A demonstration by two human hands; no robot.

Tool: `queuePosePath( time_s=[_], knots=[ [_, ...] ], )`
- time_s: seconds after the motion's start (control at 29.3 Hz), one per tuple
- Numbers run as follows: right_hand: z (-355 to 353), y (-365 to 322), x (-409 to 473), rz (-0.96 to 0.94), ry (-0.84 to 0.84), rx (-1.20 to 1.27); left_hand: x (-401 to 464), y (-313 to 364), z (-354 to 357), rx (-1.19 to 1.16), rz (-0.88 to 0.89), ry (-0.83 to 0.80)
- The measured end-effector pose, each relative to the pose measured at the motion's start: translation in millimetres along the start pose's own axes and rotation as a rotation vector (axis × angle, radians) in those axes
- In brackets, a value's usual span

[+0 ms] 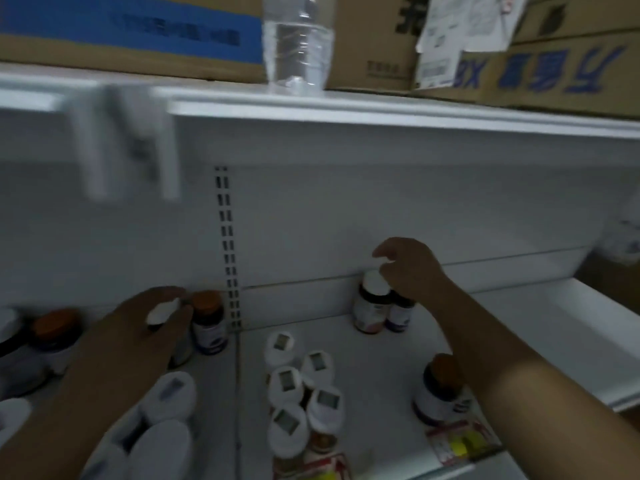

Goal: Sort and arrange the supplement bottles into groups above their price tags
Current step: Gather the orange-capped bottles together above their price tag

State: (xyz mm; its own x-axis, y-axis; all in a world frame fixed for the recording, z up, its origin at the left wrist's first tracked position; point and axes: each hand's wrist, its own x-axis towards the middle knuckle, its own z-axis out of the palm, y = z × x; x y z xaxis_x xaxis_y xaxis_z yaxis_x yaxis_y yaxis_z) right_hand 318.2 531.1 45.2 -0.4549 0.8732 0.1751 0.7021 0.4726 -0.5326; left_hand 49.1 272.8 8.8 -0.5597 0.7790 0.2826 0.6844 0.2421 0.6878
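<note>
Your right hand (410, 268) hovers at the back of the shelf (398, 341), its grip half curled and loose over the white cap of a dark bottle (370, 306); the fingertips touch or nearly touch the cap, but I cannot tell whether they have truly closed on it. A second dark bottle (400, 311) stands just beside it, directly under your palm.

Your left hand (138, 327) has its grip wrapped around a white-capped bottle (162, 313), fingers closed on its neck, with an orange-capped bottle (209, 322) touching or just beyond your fingertips.

To do this step well, settle the right-hand pair first: press both bottles upright against the back wall so they stand touching, labels outward, then let go cleanly upward so the neighbour does not tip. Nearer to you than that grip, the cluster of white-capped bottles (301, 393) stands above a red and yellow price tag (311, 469), and a lone orange-capped bottle (441, 393) sits under your right forearm above another price tag (460, 441). Mind that forearm as you pull back; it could knock the lone bottle over. Lift the left-hand bottle clear before carrying it across, since its neighbours crowd closely.
</note>
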Motion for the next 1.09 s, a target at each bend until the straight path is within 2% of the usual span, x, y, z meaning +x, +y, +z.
queuePosePath(
  time_s=[0.07, 0.17, 0.31, 0.38, 0.48, 0.55, 0.61, 0.68, 0.75, 0.82, 0.92, 0.99, 1.09],
  knots=[
    [-20, 51, 5, 0.094, -0.101, -0.114, -2, 52, 18, -0.104, 0.007, -0.031],
    [-18, 93, 13, 0.134, -0.311, -0.004, -9, 102, 64, -0.233, 0.071, -0.12],
    [-8, 121, 22, -0.019, -0.321, 0.135, -20, 153, 144, -0.346, 0.025, -0.289],
    [-16, 130, 25, -0.063, -0.255, 0.158, -22, 164, 175, -0.376, -0.002, -0.305],
    [-45, 140, 22, 0.028, -0.204, 0.469, -11, 179, 202, -0.479, -0.084, -0.24],
    [-65, 139, 16, 0.056, -0.315, 0.691, -4, 192, 218, -0.56, -0.153, -0.274],
    [-74, 136, 8, 0.006, -0.431, 0.772, -1, 205, 231, -0.603, -0.198, -0.347],
    [-78, 128, 3, -0.04, -0.482, 0.818, 1, 213, 235, -0.594, -0.168, -0.383],
    [-74, 121, -1, -0.077, -0.484, 0.792, 3, 215, 234, -0.453, -0.066, -0.392],
    [-68, 116, -4, -0.134, -0.485, 0.646, 3, 211, 231, -0.325, -0.012, -0.378],
    [-54, 115, -11, -0.2, -0.534, 0.49, -7, 203, 230, -0.299, -0.012, -0.399],
    [-44, 117, -17, -0.221, -0.556, 0.461, -14, 196, 234, -0.309, -0.056, -0.441],
    [-30, 119, -24, -0.211, -0.587, 0.412, -23, 193, 238, -0.506, -0.243, -0.493]
  ],
)
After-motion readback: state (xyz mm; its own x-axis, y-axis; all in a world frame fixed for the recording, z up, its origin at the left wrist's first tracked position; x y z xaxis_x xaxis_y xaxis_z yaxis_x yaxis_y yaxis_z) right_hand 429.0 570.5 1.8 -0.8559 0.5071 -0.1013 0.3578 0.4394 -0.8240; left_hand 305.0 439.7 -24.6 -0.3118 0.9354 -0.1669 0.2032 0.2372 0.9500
